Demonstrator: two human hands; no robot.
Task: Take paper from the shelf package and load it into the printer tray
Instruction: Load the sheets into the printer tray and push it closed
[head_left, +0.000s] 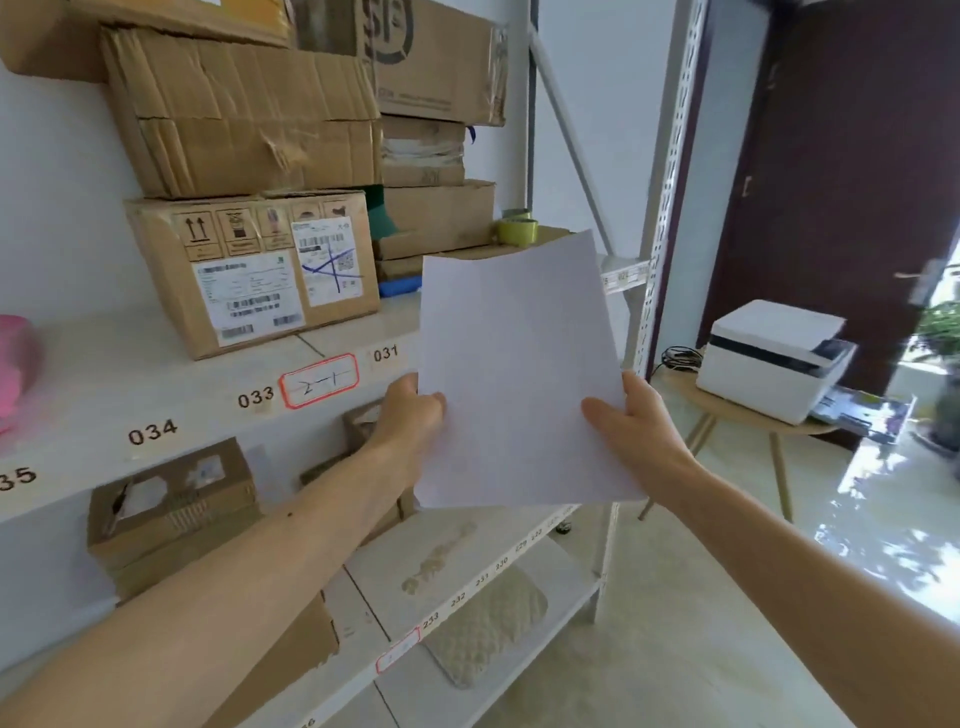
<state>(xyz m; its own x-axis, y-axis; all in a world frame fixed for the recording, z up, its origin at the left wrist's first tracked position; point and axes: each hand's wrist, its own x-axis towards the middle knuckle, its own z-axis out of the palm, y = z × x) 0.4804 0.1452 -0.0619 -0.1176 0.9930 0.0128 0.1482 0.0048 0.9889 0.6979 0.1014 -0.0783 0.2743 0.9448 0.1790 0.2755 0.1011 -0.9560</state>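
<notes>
Holding paper (514, 364) upright, long axis vertical

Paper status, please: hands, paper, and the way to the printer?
Both hands, left and right, grip paper at its sides. Paper upright before shelf. Printer right, on round table; floor between looks clear.

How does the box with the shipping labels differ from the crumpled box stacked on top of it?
The labelled box carries white barcode stickers and printed handling symbols; the crumpled box shows bare cardboard. The labelled box keeps flat, square faces, while the crumpled box is creased and dented. The labelled box rests on the shelf; the crumpled box sits on top of it. Both are brown cardboard.
</notes>
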